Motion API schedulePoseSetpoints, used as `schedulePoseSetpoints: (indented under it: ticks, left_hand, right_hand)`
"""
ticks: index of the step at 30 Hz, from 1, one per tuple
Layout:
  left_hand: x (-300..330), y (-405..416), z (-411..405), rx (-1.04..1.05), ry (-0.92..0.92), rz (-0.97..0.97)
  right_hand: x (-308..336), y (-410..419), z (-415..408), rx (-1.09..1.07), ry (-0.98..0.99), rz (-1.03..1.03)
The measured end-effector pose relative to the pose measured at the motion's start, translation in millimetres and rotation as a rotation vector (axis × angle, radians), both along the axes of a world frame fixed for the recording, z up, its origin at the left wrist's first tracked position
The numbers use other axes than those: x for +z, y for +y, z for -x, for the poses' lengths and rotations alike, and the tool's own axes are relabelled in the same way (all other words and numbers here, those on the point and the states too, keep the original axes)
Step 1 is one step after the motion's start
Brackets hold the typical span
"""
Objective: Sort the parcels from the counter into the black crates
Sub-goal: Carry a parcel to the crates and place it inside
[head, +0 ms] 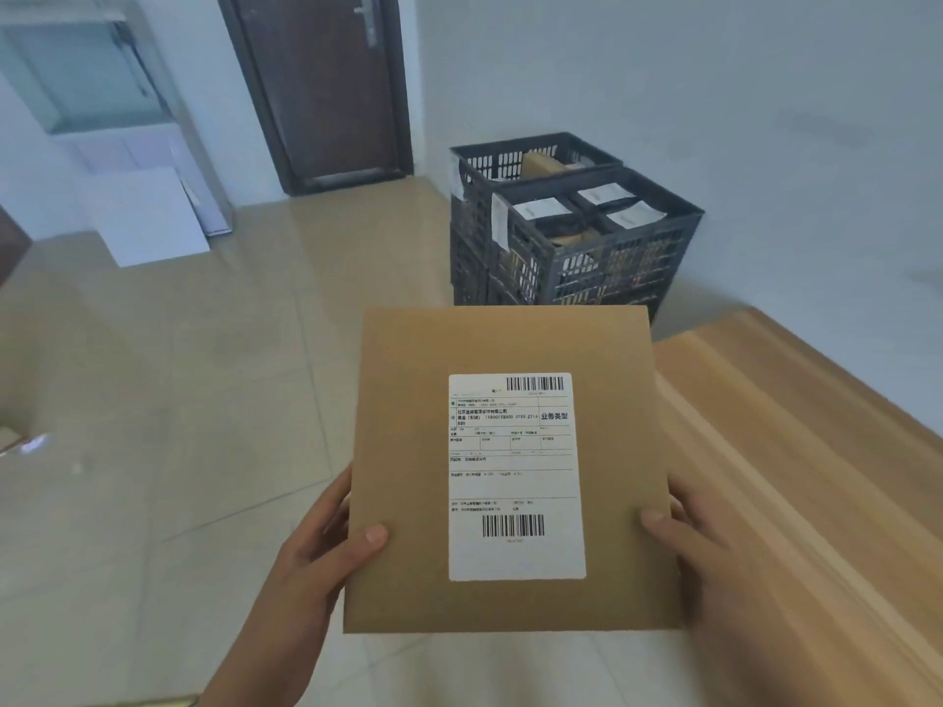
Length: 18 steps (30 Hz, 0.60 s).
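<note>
Head view. A flat brown cardboard parcel [510, 466] is held up in front of the person, label side up, white shipping label [515, 477] with barcodes top and bottom, print facing the camera. Step in hand, by my reading: checking the label to decide which crate it belongs in, parcel already lifted clear of the wooden desk [796, 477], which lies just right of the parcel. Left hand [326, 548] grips the parcel's lower left edge, thumb on top, fingers curled underneath and mostly hidden. Right hand [694, 548] grips the lower right edge the same way, thumb pressed on the top face. Both closed firmly on the parcel; neither free. Beyond the parcel's far edge, against the wall, stand the black crates [576, 222]: a near crate [612, 257] with several dark packages carrying white labels, and a rear crate [515, 160] touching it behind, a brown parcel showing inside. Paper tags hang on the crates' left walls, too small to read. Next move likely calls for carrying the parcel forward across the tiled floor [178, 400] to the crates and matching label to tag before lowering it in. Near crate looks close to full, so a flat placement may be tight.
</note>
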<state>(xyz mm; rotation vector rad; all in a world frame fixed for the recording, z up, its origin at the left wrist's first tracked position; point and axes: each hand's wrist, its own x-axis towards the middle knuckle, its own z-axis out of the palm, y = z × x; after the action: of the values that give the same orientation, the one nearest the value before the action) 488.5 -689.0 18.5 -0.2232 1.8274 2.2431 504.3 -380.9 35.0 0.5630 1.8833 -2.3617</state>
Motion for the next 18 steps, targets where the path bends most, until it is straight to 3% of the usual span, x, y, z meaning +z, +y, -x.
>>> schedulePoseSetpoints:
  ticks: [8, 18]
  left_hand:
    - [-17.5, 0.8, 136.3, -0.032, -0.041, 0.021]
    - [7.4, 10.5, 342.0, 0.068, -0.008, 0.097]
  right_hand:
    - [-33.2, 7.3, 127.0, -0.028, -0.127, 0.001]
    - [-20.3, 19.2, 374.1, 0.122, -0.058, 0.037]
